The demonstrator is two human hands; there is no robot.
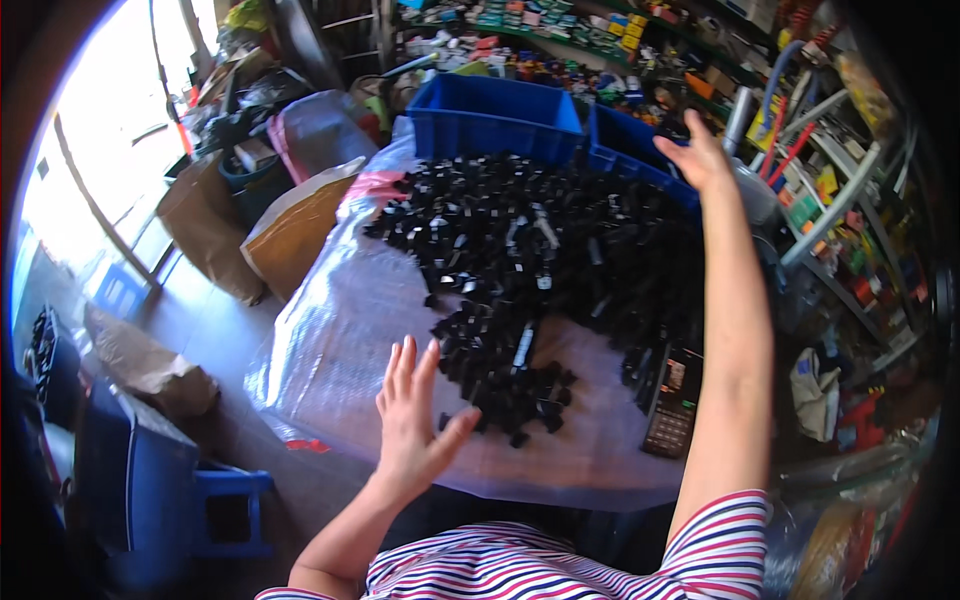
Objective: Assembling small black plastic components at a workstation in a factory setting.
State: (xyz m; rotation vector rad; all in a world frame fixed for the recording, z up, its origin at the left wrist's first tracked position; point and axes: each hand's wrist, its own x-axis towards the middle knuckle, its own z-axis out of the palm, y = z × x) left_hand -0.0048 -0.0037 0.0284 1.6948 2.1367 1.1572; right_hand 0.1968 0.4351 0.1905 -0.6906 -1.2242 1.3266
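Note:
A heap of small black plastic parts spreads over a table covered with a translucent plastic sheet. My left hand hovers by the near left edge of the heap, its fingers stretched and the thumb apart, holding nothing. Reaching far to the right, my right hand is over the right blue bin. Its thumb stands away from the fingers, and no part shows in it. Some dark pieces seem to lie in that bin, though my hand and its rim partly hide them.
Beside the right bin stands another blue bin. A phone-like device with a keypad lies near my right forearm. Brown sacks and a blue stool are on the left. Cluttered shelves line the back and right.

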